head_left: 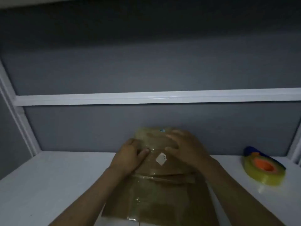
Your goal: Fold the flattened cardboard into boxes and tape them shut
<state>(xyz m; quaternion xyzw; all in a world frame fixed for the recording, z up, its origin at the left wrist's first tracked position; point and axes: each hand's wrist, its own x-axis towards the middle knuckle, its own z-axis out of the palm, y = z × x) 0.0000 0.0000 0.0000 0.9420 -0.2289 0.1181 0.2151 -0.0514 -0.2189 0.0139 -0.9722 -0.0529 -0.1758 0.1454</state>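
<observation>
We see the cardboard [162, 193] lying mid-table [48, 185], its near end at the bottom of the frame and its far end up against the grey partition [146, 70]. It looks mostly flat, with no box walls standing that we can make out, though the picture is dark and blurred. Shiny tape strips and a white sticker [161, 159] are already on its face. The left hand [128, 155] grips the left edge, thumb on top and fingers curled round. The right hand [185, 149] lies open with fingers spread, pressing flat on the far part. The tape dispenser [263, 168] sits on the right, well apart and unheld. We judge this an early stage: folding barely begun, taping shut all left to do
</observation>
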